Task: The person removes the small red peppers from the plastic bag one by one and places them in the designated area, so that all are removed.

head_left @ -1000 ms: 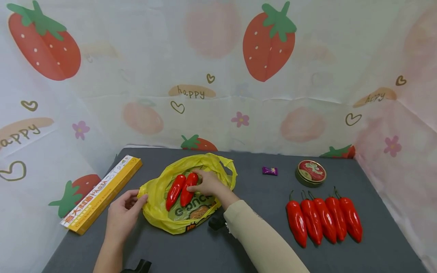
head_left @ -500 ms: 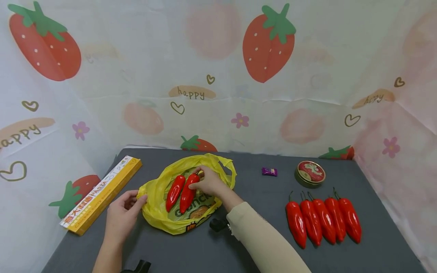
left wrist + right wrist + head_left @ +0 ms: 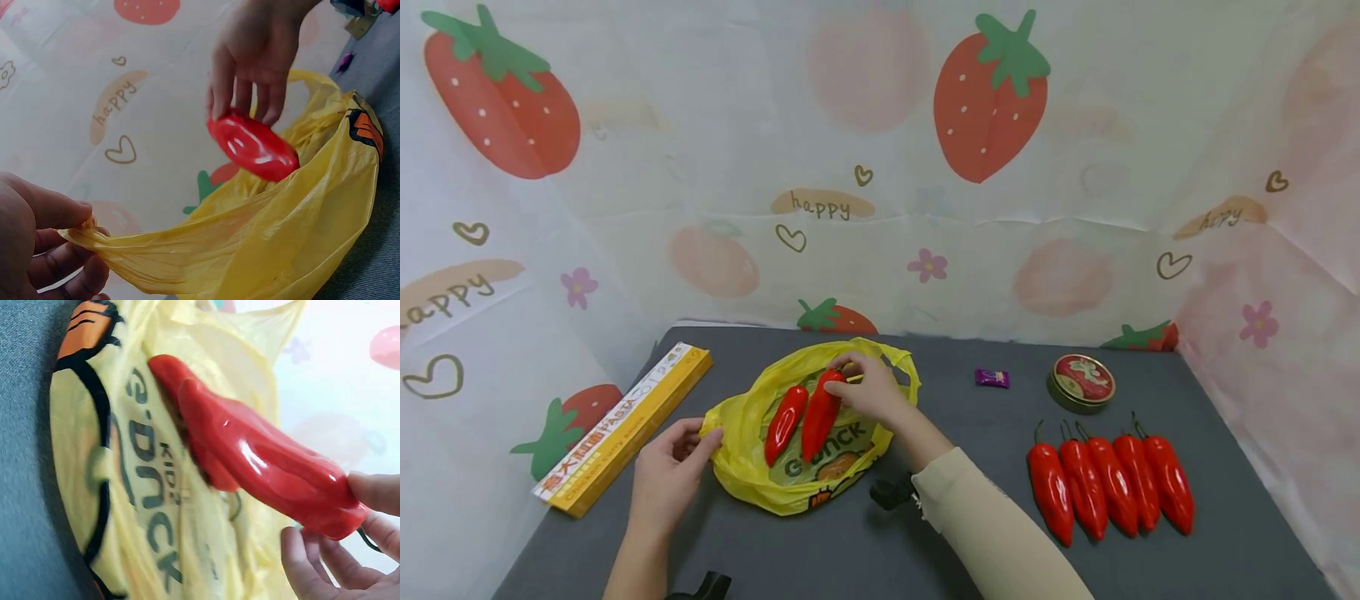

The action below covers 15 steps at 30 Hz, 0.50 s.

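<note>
My left hand (image 3: 670, 467) pinches the left rim of a yellow plastic bag (image 3: 741, 458) between thumb and fingers. The bag's mouth gapes upward, and dark printed letters show inside it. By its stem end, my right hand (image 3: 872, 387) grips a red chili pepper (image 3: 269, 462) above the bag's mouth. The left wrist view shows this pepper (image 3: 253, 147) raised over the bag's edge. A second red chili pepper (image 3: 786, 425) lies in the bag, partly behind the held one in the right wrist view.
Several red chili peppers (image 3: 1120, 487) lie in a row at the right. Behind them stands a round tin (image 3: 1082, 382), with a small purple packet (image 3: 992, 378) to its left. A long yellow pasta box (image 3: 628, 425) lies at the left. A printed strawberry sheet (image 3: 880, 167) hangs behind.
My right hand has lifted the chili pepper by its stem end, moving slightly up and to the right. My left hand keeps its place on the bag's rim.
</note>
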### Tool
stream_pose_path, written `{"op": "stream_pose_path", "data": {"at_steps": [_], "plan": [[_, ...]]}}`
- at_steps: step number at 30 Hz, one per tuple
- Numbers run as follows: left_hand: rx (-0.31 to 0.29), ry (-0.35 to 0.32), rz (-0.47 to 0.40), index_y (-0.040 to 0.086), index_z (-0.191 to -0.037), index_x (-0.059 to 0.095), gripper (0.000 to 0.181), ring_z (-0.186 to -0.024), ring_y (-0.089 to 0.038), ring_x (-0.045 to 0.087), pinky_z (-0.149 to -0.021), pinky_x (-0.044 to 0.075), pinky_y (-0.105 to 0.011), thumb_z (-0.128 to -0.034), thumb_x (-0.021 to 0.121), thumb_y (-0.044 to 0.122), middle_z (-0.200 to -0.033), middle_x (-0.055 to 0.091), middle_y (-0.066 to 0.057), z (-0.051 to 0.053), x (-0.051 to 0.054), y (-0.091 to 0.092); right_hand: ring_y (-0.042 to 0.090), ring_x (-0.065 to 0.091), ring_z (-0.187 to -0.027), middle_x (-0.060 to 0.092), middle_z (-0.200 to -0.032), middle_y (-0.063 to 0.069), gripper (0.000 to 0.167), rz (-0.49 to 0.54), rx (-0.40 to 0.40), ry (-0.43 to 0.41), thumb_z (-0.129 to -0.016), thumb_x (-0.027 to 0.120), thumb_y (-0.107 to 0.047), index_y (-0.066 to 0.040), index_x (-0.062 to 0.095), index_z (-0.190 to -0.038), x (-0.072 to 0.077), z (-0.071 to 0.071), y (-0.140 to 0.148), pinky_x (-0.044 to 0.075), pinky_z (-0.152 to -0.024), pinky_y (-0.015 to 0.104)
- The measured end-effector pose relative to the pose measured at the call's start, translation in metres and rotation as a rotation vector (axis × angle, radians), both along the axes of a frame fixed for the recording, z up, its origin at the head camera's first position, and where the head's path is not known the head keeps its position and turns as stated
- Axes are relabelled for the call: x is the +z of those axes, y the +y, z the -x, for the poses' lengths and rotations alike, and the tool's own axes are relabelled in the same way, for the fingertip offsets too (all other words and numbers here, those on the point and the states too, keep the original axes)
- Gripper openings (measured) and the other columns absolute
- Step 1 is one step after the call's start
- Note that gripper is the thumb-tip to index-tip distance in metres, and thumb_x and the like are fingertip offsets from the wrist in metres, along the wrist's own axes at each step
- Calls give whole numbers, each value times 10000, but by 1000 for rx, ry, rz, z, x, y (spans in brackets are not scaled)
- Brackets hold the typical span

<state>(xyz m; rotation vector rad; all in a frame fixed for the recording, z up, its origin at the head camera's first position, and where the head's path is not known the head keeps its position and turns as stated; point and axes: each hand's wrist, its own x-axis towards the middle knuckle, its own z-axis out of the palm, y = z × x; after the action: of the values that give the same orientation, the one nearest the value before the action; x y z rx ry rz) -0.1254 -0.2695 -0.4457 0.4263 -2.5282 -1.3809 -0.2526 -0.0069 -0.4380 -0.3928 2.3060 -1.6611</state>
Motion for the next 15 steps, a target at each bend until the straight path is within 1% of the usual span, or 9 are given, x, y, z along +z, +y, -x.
{"op": "stream_pose_path", "data": {"at_steps": [1,3,7,11,13,15], "plan": [[-2,0,0,93,-1206,690,439,-818,-112,567,-682,498,-162,-961,663,457,-1014,678,-67,0,0,0,311,677,-1003,631,-1223,134,261,14,3,-1,-952,716,-203,-132,669,-1199,3,-2,3,598,-806,426],[-3,-3,-1,92,-1209,688,446,-818,-113,567,-682,499,-161,-961,661,461,-1015,676,-67,0,0,0,277,661,-1048,622,-1245,140,287,43,12,-7,-954,715,-193,-118,674,-1227,8,-4,10,601,-820,425],[-5,-6,4,90,-1215,687,449,-822,-107,570,-687,499,-157,-963,659,460,-1029,682,-73,0,0,1,256,647,-1097,620,-1282,100,298,65,27,4,-960,711,-220,-178,687,-1254,13,-9,24,606,-795,375],[-6,-2,18,91,-1209,690,435,-826,-108,570,-689,496,-155,-967,657,451,-1027,684,-74,0,1,2,216,673,-1051,652,-1268,47,310,42,30,42,-963,705,-263,-247,693,-1272,17,-16,38,601,-806,388],[-4,2,24,93,-1203,693,424,-825,-110,568,-687,494,-155,-968,658,444,-1019,684,-73,0,0,3,201,686,-1020,667,-1244,36,308,33,35,57,-964,703,-261,-262,697,-1272,19,-20,45,600,-815,408],[4,2,26,97,-1198,696,409,-824,-113,567,-685,494,-157,-969,661,434,-1011,682,-70,0,0,3,204,697,-1000,672,-1232,55,309,25,42,77,-966,700,-248,-242,696,-1274,20,-24,53,599,-817,423]]}}
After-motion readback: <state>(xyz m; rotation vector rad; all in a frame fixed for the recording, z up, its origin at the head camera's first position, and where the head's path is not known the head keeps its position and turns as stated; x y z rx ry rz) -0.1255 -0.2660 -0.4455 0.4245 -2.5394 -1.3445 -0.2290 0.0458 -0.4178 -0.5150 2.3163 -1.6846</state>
